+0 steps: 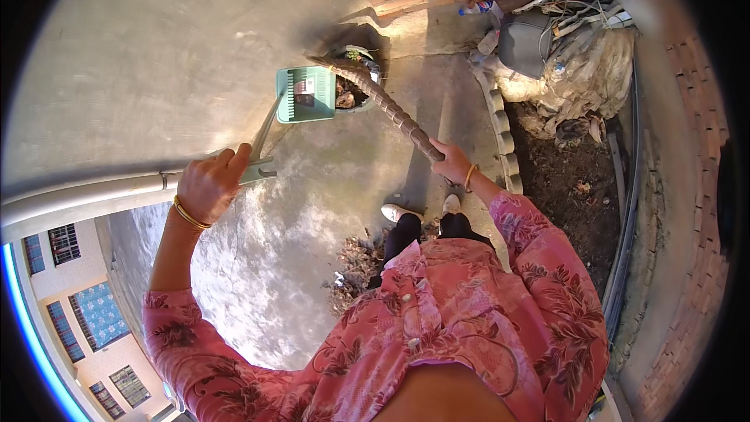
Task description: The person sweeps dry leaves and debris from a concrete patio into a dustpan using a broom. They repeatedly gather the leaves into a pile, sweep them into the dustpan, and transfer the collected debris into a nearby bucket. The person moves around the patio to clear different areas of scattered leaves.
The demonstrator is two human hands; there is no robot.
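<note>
My left hand [212,183] grips the handle of a long-handled green plastic dustpan [313,112]. The pan lies beside a round bin [368,106] that holds brown dry leaves [347,95] and some green scraps. A short broom of bound stalks [404,120] is in my right hand [450,161], closed round its lower end. The broom slants up and left across the bin, and its bristles reach past the pan's upper edge. No debris can be made out on the pan, which has a label on it.
A pile of dry leaves [354,266] lies by my feet. On the right, scalloped edging [503,129] borders bare soil [577,199], with plastic sheeting [597,76], sticks, bottles and a grey container [523,47] above it. A pale pipe [105,192] runs along the left wall.
</note>
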